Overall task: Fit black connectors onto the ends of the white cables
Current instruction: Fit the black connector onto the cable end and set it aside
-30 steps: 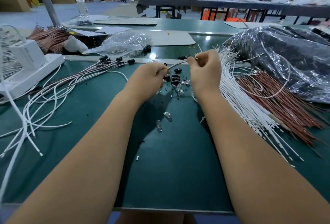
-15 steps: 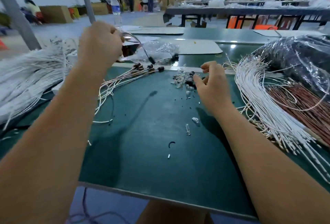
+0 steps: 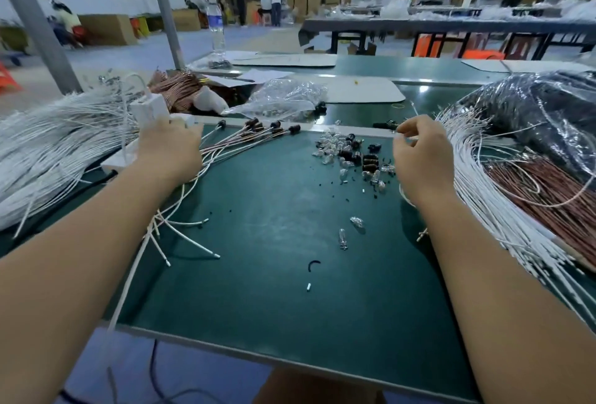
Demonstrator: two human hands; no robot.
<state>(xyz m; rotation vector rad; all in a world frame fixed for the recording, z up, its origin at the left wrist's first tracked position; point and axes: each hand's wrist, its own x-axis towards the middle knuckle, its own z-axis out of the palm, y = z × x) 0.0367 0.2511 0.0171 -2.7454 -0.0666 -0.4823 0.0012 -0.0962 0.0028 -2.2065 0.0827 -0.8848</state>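
Observation:
A small heap of black connectors, mixed with clear glass bulbs, lies on the green mat between my hands. My right hand is beside it at the edge of the white cable bundle, thumb and forefinger pinching the end of one white cable. My left hand is low over the fanned cables that carry black connectors on their far ends. Its fingers are hidden behind the back of the hand.
A large bundle of white cables and a white box sit at the left. Brown cables and a black plastic bag fill the right. A clear bag lies behind the mat. Loose bulbs lie mid-mat.
My left hand came down from chest height to the pile of fitted cables at the left. My right hand moved from the connector heap to the white bundle and pinched a cable end.

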